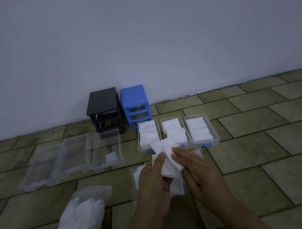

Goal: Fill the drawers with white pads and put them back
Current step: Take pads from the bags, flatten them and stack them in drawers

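Both hands sit low in the centre of the frame, sharing a small stack of square white pads [167, 159]: the left hand [154, 181] curls its fingers and thumb round the stack's lower edge, while the right hand [195, 167] pinches its right side. Directly beyond the hands, touching the stack in the picture, stand three clear plastic drawers with blue handles [202, 127], each already loaded with pads. The three clear empty drawers [70, 157] lie to the left of centre, long axes running away from the viewer; the nearest one [106, 149] holds what looks like a single pad and is closer to the left hand, so the next placing likely goes leftward. A black frame [104, 108] and a blue frame [136, 106] wait at the wall, upper centre. A clear bag of pads [82, 212] lies on the tiled floor [263, 148] at lower left, clear of that path.
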